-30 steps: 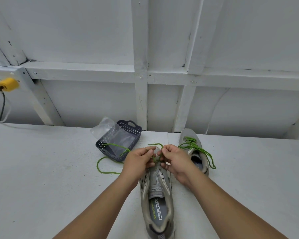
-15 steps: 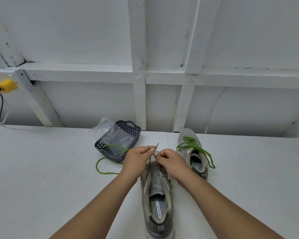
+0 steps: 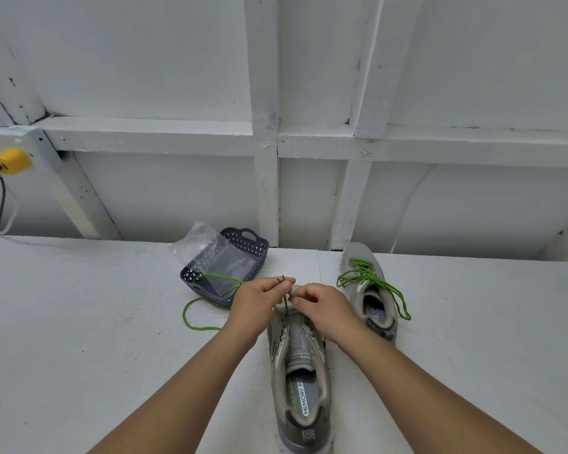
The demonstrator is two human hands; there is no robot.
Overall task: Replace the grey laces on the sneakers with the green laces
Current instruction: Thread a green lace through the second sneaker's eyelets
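Left hand (image 3: pixel 259 301) pinching green lace (image 3: pixel 284 298) above near sneaker (image 3: pixel 300 365) toe, right hand (image 3: pixel 322 306) curled beside it, grasp unclear

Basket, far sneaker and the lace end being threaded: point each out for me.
basket (image 3: pixel 257 244): head view, on its far rim.
far sneaker (image 3: pixel 354 253): head view, on its toe.
green lace (image 3: pixel 286 302): head view, on the strand under the left hand (image 3: pixel 259 299).

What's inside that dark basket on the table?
A crinkled clear plastic bag lies in the dark basket, sticking out over its far left rim. A green lace crosses its near end. Anything beneath the bag is hidden.
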